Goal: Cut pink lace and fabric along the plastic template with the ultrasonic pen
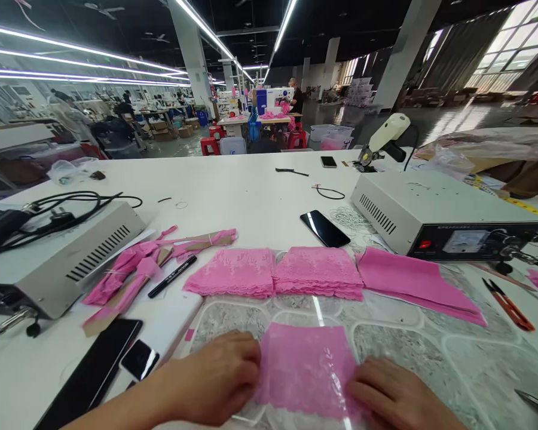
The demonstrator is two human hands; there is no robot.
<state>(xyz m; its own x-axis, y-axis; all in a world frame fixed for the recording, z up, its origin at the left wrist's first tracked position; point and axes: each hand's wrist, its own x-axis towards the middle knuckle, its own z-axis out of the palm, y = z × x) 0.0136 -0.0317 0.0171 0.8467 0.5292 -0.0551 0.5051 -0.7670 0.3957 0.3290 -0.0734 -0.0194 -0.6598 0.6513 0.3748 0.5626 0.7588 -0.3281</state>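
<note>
A pale pink fabric panel (305, 367) lies flat in front of me, with a shiny, see-through look and glare down its right side. My left hand (226, 373) is curled closed at its left edge, fingertips partly hidden. At the right edge, my right hand (392, 391) grips with bent fingers and the thumb out of sight. Just beyond sit two lace stacks, a left pink lace stack (237, 273) and a middle pink lace stack (318, 272). Plain pink fabric pieces (416, 283) lie to their right. Beneath is a patterned grey mat (394, 352).
Grey machine boxes stand left (63, 257) and right (448, 206). Around the white table (215, 191) lie a smartphone (325, 229), black marker (173, 276), orange-handled tweezers (509, 304), and bundled pink straps (134, 272). A person (297, 98) is by distant sewing machines.
</note>
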